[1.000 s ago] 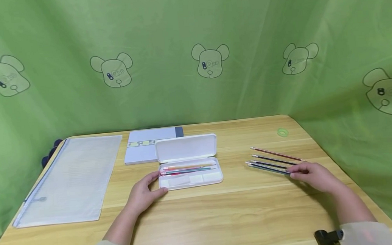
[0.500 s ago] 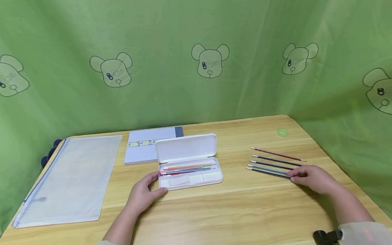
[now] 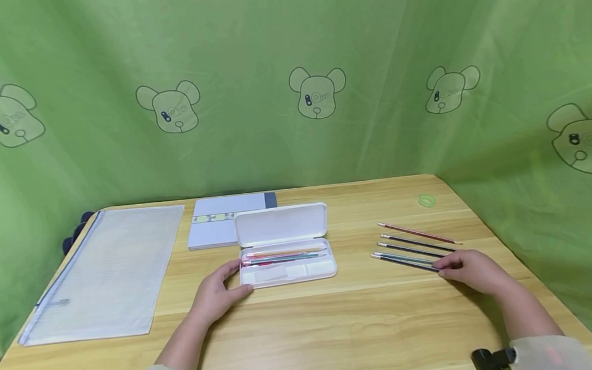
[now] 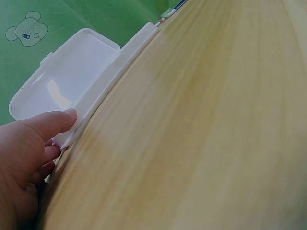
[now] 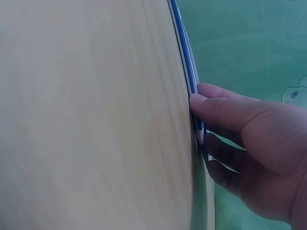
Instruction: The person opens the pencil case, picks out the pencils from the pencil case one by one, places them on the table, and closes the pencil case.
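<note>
A white pencil case [image 3: 318, 268] lies open at the middle of the table, its lid raised and several coloured pencils [image 3: 280, 257] inside. My left hand [image 3: 218, 293] holds the case's left end, thumb at the front corner; in the left wrist view that thumb rests on the white rim. On the right, several pencils [image 3: 417, 243] with pale ends lie fanned side by side. My right hand [image 3: 474, 271] pinches near the right end of the nearest ones. In the right wrist view, thumb and index finger are on a blue pencil [image 5: 184, 45]; how many they grip is unclear.
A grey-white notebook [image 3: 212, 233] lies partly behind the raised lid. To the left is a translucent zip pouch [image 3: 112, 278]. A small green ring [image 3: 426, 200] sits near the back right corner. A green curtain [image 3: 252, 153] hangs behind the table [image 3: 311, 333].
The nearest pencils on the right have shifted and spread out, with a teal one now showing. My right hand has moved slightly left and nearer. The left hand stays on the pencil case.
</note>
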Motion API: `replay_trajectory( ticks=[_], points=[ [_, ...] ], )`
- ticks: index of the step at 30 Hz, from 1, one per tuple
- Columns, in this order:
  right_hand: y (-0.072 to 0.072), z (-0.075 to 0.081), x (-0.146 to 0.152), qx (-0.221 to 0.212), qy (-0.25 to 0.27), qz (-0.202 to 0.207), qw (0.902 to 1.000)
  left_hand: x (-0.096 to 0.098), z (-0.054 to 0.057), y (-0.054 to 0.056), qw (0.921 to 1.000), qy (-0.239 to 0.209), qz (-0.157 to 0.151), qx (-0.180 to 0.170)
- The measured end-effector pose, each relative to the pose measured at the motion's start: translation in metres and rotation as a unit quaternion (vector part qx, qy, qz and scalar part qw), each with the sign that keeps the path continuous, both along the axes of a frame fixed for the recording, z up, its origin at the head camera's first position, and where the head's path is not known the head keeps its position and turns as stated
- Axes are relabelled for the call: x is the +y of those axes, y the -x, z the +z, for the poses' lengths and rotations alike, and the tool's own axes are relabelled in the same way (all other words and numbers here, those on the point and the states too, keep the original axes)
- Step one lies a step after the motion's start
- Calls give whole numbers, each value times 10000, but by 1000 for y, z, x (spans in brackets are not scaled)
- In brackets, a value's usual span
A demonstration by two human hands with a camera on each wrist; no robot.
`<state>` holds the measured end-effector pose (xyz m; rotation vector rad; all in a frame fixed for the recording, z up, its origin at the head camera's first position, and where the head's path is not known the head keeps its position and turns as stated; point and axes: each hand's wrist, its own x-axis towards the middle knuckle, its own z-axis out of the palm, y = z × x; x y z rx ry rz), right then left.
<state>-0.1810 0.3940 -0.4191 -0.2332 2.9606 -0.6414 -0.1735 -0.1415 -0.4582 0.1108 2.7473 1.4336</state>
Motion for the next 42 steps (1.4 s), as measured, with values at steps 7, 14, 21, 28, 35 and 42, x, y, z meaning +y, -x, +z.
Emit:
replay_trajectory(
  ticks=[7,14,21,28,35,42],
  points=[
    [0,7,-7,168,36,-143,9997,-1,0,0,10000,26,1,-20],
    [14,13,-33,246,377,-88,9989,-1,-1,0,10000,-6,25,-35],
    [30,18,-74,209,860,169,9959,0,-1,-1,10000,-43,46,-52],
    [44,18,-116,91,1276,561,9902,0,-1,0,10000,-28,28,-37],
    [57,14,-159,92,1471,812,9857,1,1,0,10000,-60,29,-56],
    [67,10,-195,-142,1718,898,9809,1,1,0,10000,-50,22,-28]
  ],
)
